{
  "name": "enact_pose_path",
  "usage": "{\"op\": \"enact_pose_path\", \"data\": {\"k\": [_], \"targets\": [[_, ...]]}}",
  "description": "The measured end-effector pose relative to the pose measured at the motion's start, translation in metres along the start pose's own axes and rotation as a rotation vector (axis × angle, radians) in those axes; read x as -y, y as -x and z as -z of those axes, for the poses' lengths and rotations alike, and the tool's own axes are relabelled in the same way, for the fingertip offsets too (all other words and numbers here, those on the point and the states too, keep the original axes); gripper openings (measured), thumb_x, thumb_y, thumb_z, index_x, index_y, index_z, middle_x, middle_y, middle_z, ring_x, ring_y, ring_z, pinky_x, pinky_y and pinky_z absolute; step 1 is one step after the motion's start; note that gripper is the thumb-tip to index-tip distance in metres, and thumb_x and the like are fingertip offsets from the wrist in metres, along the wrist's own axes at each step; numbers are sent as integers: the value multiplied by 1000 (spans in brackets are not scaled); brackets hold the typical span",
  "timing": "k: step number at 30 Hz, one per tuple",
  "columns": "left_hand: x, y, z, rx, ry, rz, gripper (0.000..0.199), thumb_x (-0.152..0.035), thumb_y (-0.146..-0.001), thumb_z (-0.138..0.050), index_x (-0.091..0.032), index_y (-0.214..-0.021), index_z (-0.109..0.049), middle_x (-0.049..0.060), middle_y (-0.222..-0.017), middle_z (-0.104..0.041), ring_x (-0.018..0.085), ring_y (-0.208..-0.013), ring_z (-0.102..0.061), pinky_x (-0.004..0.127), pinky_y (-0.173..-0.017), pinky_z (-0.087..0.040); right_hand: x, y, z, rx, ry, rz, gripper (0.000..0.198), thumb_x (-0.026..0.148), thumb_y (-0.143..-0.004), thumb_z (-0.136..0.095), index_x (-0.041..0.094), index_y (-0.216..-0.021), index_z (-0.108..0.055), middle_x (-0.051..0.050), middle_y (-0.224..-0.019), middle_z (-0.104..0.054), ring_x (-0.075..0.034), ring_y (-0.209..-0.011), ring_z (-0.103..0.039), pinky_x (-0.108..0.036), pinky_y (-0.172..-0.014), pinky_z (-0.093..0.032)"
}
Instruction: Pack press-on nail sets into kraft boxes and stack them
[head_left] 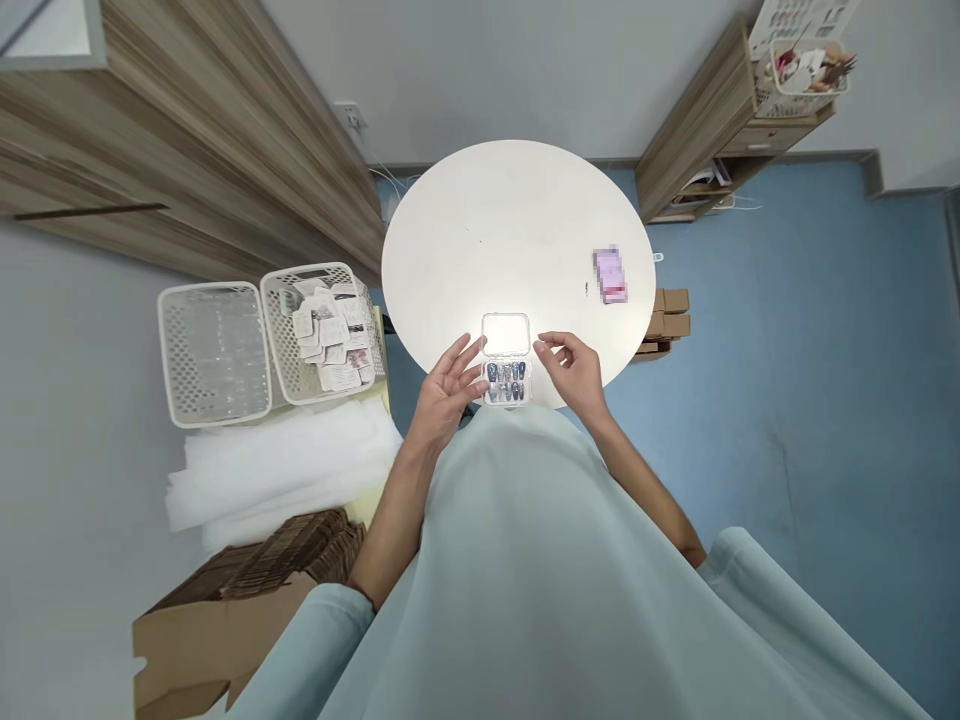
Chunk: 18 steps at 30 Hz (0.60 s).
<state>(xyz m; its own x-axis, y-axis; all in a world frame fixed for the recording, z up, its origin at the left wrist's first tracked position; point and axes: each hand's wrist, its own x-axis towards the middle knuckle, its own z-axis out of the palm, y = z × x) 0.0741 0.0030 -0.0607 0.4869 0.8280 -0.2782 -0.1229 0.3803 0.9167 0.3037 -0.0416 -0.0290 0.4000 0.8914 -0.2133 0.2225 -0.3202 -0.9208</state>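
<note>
A small clear plastic case lies at the near edge of the round table, its transparent lid folded back away from me. Inside its tray sit two rows of blue and silvery press-on nails. My left hand is at the case's left side, fingers spread, with the thumb tip touching the tray's edge. Just right of the lid is my right hand, its thumb and forefinger drawn together and the other fingers curled. Whether anything small is between those fingertips cannot be made out.
On the white round table lies a blurred pinkish-purple pack with a tiny dark item beside it. To the left stand white baskets, one with printed cards, one with clear cases. Flattened cardboard and brown boxes flank the table.
</note>
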Motion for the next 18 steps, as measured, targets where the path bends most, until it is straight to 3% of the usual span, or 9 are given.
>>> {"op": "enact_pose_path", "data": {"k": [4,7,14,18], "targets": [[-1,6,6,32,37,20,96,-46,-86,-90,-30,-168,-44,18,-176,-39,34,-144,-61,51,-118,-53,-10,-14,-7,143,-154,-101,50,66,-91,-74,23,-115,-78,-4,-97,-77,-15,-67,-58,-34,-69,-59],[0,10,10,40,65,42,96,-45,-84,-92,-30,-167,-45,18,-175,-40,34,-142,-62,51,-118,-54,-12,-16,-14,151,-186,-91,52,65,-89,-76,23,-120,-78,-3,-98,-77,-14,-68,-58,-34,-71,-59],[1,20,22,31,97,59,95,-45,-86,-91,-30,-168,-45,18,-174,-43,35,-145,-60,50,-119,-53,5,1,-21,186,-91,43,39,60,-95,-72,26,-112,-80,-4,-108,-76,-15,-75,-63,-35,-76,-57],[-6,24,25,-26,167,107,87,-50,-91,-86,-30,-166,-47,16,-170,-49,34,-146,-60,44,-108,-60,19,15,-20,218,-20,205,35,60,-102,-68,27,-110,-79,-7,-116,-74,-19,-92,-69,-33,-77,-57]]}}
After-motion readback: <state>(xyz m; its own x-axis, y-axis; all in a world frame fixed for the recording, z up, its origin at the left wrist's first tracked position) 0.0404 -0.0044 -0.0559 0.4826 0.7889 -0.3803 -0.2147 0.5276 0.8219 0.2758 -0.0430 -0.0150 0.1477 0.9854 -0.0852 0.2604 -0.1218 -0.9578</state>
